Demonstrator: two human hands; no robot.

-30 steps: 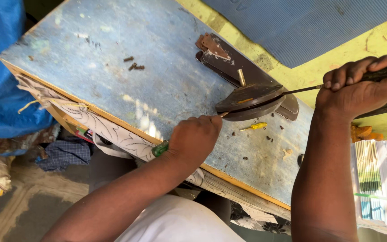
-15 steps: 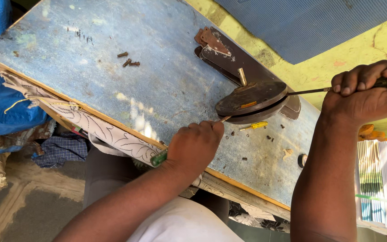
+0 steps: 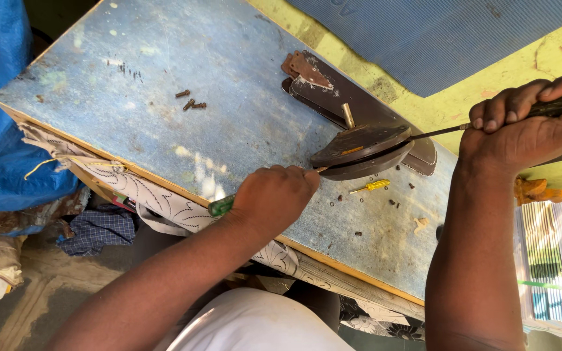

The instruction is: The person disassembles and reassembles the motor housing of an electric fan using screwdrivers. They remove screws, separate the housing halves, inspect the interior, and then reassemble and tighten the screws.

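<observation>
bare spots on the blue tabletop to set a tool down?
Free: the wide patch of blue tabletop between the three loose screws and the brown plates, and the near edge left of the left hand. Crowded: around the round metal part, small yellow screwdriver, scattered screws and right hand.

Dark round disc casing point(image 3: 362, 151), two screwdrivers wedged into seam

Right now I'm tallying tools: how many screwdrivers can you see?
3: a green-handled one in the left hand, a dark-handled one in the right hand, both at the brown disc, and a small yellow one lying on the table.
</observation>
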